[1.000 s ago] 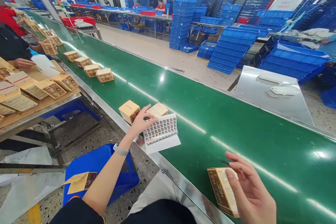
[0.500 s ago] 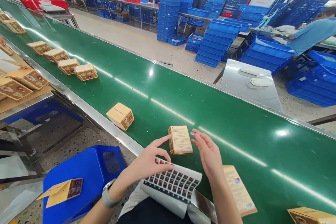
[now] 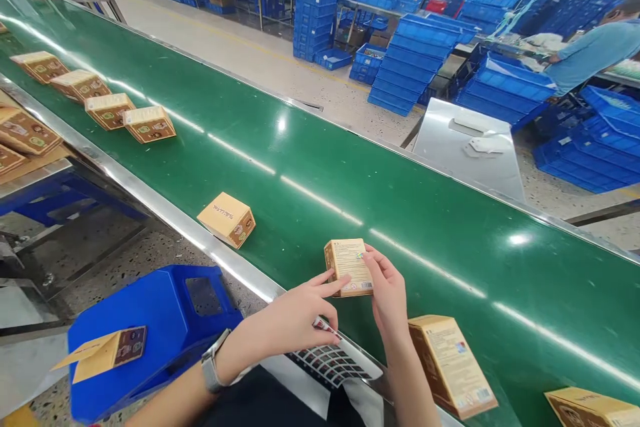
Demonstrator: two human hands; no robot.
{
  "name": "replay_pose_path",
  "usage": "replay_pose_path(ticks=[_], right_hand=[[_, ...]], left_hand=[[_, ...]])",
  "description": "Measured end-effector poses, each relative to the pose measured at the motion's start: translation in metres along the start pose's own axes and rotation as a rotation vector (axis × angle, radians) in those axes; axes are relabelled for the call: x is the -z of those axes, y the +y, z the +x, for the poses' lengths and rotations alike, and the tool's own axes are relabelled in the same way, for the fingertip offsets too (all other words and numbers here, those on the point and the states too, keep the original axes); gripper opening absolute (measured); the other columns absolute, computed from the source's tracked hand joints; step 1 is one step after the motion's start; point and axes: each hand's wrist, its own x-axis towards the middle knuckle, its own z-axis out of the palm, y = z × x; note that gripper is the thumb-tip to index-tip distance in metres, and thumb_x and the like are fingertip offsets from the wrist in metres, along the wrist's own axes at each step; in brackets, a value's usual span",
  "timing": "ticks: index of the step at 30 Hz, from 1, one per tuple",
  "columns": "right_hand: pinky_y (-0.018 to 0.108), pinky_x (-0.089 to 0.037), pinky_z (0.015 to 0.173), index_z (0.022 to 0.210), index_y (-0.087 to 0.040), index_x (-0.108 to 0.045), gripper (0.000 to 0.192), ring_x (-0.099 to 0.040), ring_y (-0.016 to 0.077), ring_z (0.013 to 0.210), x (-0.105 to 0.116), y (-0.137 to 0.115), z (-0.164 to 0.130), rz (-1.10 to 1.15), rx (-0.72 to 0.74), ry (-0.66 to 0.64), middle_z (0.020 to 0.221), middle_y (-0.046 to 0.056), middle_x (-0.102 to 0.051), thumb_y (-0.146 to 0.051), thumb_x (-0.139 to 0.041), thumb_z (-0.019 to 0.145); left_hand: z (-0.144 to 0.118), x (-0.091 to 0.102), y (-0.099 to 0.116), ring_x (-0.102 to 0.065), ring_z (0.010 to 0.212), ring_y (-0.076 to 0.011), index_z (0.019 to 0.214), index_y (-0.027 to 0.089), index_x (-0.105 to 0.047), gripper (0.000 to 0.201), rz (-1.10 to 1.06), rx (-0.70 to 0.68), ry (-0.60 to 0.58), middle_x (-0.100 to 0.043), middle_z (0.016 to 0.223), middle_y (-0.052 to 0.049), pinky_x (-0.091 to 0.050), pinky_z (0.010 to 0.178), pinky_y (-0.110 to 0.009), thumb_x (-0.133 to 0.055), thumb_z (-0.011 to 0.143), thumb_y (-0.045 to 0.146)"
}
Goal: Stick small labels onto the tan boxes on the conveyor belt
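Note:
A small tan and brown carton [image 3: 349, 257] lies on the green conveyor belt [image 3: 310, 227], its printed side up. My right hand [image 3: 387, 287] is at its right edge, thumb and forefinger closed on a small shiny sticker [image 3: 360, 255] against the printed face. Two stretched fingers of my left hand [image 3: 295, 317] touch the carton's lower left part. The thumb and another finger of that hand pinch the curled edge of a sheet of dark stickers [image 3: 330, 363] over my lap. To the right, another carton [image 3: 453, 360] carries a sticker on its printed face.
One carton [image 3: 227, 219] sits left on the belt, with several more farther up. A carton with raised flap [image 3: 107, 350] rests on a blue plastic stool [image 3: 165, 320]. Another carton [image 3: 593, 407] is at lower right. Across the belt are a metal table [image 3: 465, 147] and stacked blue crates [image 3: 415, 60].
My right hand has brought the sticker left onto the carton's face. My left fingers have moved onto the carton, and the sticker sheet is lower and more curled. Upstream cartons appear farther left.

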Motion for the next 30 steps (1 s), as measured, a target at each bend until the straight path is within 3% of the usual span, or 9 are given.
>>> replay_pose_path(ticks=[7,11,14,16,18,20,23,26,30], right_hand=[[0.037,-0.055,0.081,0.088,-0.019,-0.061,0.032,-0.067,0.0253,0.099,0.01,0.003,-0.006,-0.291,0.207,0.068,0.122,0.012,-0.065,-0.05,-0.067,0.082],[0.04,-0.054,0.083,0.107,-0.02,-0.054,0.04,-0.068,0.0251,0.095,0.018,-0.005,-0.009,-0.478,0.28,0.182,0.12,0.014,-0.063,-0.049,-0.067,0.082],[0.045,-0.054,0.081,0.119,-0.017,-0.049,0.049,-0.068,0.0263,0.088,0.021,-0.021,-0.009,-0.663,0.356,0.244,0.121,0.017,-0.06,-0.048,-0.064,0.084],[0.052,-0.048,0.091,0.119,-0.015,-0.051,0.043,-0.063,0.0314,0.102,0.011,-0.032,-0.01,-0.793,0.522,0.248,0.121,0.019,-0.059,-0.044,-0.058,0.088],[0.055,-0.041,0.101,0.12,-0.017,-0.054,0.037,-0.056,0.0328,0.117,-0.013,-0.038,-0.013,-0.806,0.695,0.127,0.122,0.018,-0.059,-0.04,-0.055,0.091],[0.051,-0.042,0.105,0.128,-0.021,-0.05,0.043,-0.054,0.0301,0.123,-0.048,-0.036,-0.016,-0.724,0.731,-0.17,0.127,0.014,-0.058,-0.039,-0.059,0.09],[0.051,-0.039,0.111,0.152,-0.026,-0.022,0.099,-0.046,0.0313,0.134,-0.104,-0.017,-0.019,-0.677,0.576,-0.621,0.147,0.014,-0.045,-0.042,-0.08,0.073],[0.054,-0.035,0.112,0.157,-0.024,-0.003,0.124,-0.048,0.0329,0.131,-0.135,0.003,-0.014,-0.674,0.439,-0.678,0.144,0.014,-0.048,-0.036,-0.085,0.065],[0.049,-0.043,0.107,0.158,-0.024,-0.003,0.117,-0.061,0.0273,0.115,-0.117,0.011,0.004,-0.553,0.305,-0.661,0.125,0.008,-0.063,-0.036,-0.08,0.07]], left_hand=[[0.006,-0.012,0.001,-0.022,0.152,-0.0284,0.078,0.021,-0.077,0.003,0.054,-0.053,-0.031,-0.035,0.16,-0.001,-0.038,0.116,-0.038,-0.076,0.08,0.023],[0.009,-0.024,-0.005,-0.025,0.151,-0.0307,0.078,0.02,-0.078,0.003,0.104,-0.128,-0.012,-0.035,0.16,-0.002,-0.035,0.118,-0.04,-0.077,0.079,0.023],[0.003,-0.025,-0.001,-0.057,0.13,-0.0292,0.077,0.02,-0.078,0.007,0.138,-0.19,0.009,-0.051,0.15,-0.005,-0.046,0.106,-0.036,-0.078,0.079,0.027],[-0.009,-0.02,0.007,-0.072,0.097,-0.0208,0.08,0.02,-0.077,0.01,0.099,-0.171,-0.002,-0.073,0.122,-0.005,-0.053,0.086,-0.027,-0.076,0.082,0.03],[-0.024,-0.012,0.018,-0.072,0.074,-0.0153,0.084,0.02,-0.078,0.014,0.038,-0.138,-0.021,-0.079,0.088,-0.003,-0.051,0.071,-0.021,-0.074,0.085,0.033],[-0.041,-0.005,0.029,-0.07,0.068,-0.0141,0.087,0.019,-0.078,0.017,-0.027,-0.12,-0.034,-0.077,0.075,-0.002,-0.049,0.067,-0.019,-0.073,0.086,0.034],[-0.063,-0.001,0.038,-0.065,0.062,-0.0113,0.088,0.017,-0.078,0.01,-0.138,-0.075,-0.03,-0.075,0.073,-0.002,-0.047,0.06,-0.016,-0.076,0.081,0.023],[-0.076,-0.003,0.039,-0.054,0.052,-0.0068,0.086,0.017,-0.078,0.021,-0.167,0.001,0.015,-0.069,0.065,0.003,-0.04,0.051,-0.014,-0.071,0.069,0.006],[-0.083,0.0,0.036,-0.047,0.051,-0.0055,0.081,0.018,-0.078,0.019,-0.2,0.15,0.019,-0.06,0.06,0.006,-0.035,0.049,-0.014,-0.071,0.066,0.009]])
